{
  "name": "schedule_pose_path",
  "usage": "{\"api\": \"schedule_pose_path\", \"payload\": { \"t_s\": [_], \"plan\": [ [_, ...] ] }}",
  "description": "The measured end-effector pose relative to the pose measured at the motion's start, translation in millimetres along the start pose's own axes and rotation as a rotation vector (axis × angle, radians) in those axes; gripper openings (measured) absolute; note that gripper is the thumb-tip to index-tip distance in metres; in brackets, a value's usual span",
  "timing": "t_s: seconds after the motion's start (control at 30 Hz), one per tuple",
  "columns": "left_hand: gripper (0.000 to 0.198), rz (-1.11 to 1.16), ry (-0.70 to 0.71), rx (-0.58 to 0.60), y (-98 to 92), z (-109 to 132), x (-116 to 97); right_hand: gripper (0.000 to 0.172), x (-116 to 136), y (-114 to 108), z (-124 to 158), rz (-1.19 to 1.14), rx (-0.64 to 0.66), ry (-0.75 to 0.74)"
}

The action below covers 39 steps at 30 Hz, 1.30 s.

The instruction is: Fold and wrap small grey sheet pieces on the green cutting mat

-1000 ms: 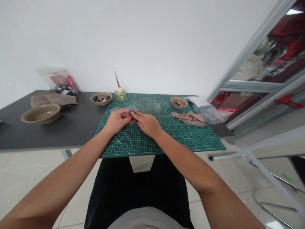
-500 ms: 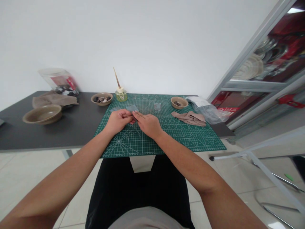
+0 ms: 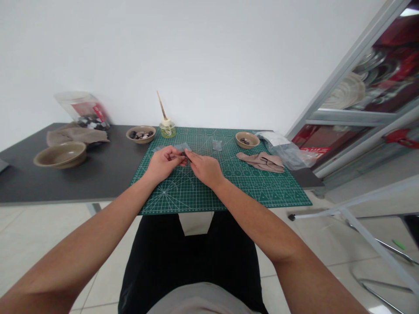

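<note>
My left hand (image 3: 162, 164) is closed, pinching a small dark piece (image 3: 183, 154) above the green cutting mat (image 3: 229, 192). My right hand (image 3: 207, 169) meets it from the other side, its fingers pressed together against the same piece. Fingers cover most of the piece, so its kind cannot be made out. Just behind the hands lies clear plastic film (image 3: 182, 146), partly hidden by them. Farther right on the mat is another small clear plastic piece (image 3: 217, 145).
Bowls of small dark and pale stones stand at back left (image 3: 141, 140) and back right (image 3: 247, 146). A bottle (image 3: 168, 129) holds a brush. A larger bowl (image 3: 62, 161), brown cloth (image 3: 77, 133) and clear jar (image 3: 83, 111) sit left; another cloth (image 3: 263, 162) and plastic bag (image 3: 288, 152) right.
The fingers of my right hand have shifted slightly, and more of the dark piece shows between the hands. The whole view has moved a little; the other things stay put.
</note>
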<state>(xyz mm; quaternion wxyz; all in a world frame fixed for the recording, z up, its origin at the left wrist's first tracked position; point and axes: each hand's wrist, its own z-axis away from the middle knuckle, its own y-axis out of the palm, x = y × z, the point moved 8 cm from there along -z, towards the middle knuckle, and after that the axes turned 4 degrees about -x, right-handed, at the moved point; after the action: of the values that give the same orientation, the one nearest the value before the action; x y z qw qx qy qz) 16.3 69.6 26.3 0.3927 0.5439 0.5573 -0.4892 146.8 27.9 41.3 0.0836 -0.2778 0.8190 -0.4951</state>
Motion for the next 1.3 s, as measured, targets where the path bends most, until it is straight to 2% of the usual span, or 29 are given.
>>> {"api": "schedule_pose_path", "payload": {
  "t_s": [0.17, 0.43, 0.67, 0.93, 1.03, 1.17, 1.3],
  "plan": [
    [0.02, -0.037, 0.046, 0.054, 3.1, -0.6, -3.8, 0.05, 3.6, 3.9, -0.3, -0.043, 0.003, -0.043],
    [0.023, 0.092, 0.001, 0.053, 3.2, -1.1, -2.6, 0.05, -1.3, 4.1, -0.6, -0.063, -0.018, 0.004],
    [0.022, 0.05, -0.009, 0.09, 6.8, -1.2, -1.0, 0.052, 2.0, 2.0, 0.4, -0.056, -0.002, -0.027],
    [0.023, 0.089, 0.037, 0.035, 2.4, 1.2, -5.5, 0.048, -2.2, 1.7, 0.3, -0.078, 0.017, 0.017],
    [0.025, 0.071, 0.067, 0.016, 0.2, 0.3, -5.8, 0.044, -9.0, 1.9, -0.4, -0.165, 0.001, 0.092],
    [0.022, -0.094, 0.191, -0.033, -4.2, -0.7, -11.0, 0.046, -33.6, -2.0, -0.2, -0.431, -0.173, 0.276],
    [0.016, -0.29, 0.267, -0.046, -4.4, 0.8, -15.5, 0.044, -47.4, 13.3, -2.5, -0.679, -0.11, 0.355]
  ]
}}
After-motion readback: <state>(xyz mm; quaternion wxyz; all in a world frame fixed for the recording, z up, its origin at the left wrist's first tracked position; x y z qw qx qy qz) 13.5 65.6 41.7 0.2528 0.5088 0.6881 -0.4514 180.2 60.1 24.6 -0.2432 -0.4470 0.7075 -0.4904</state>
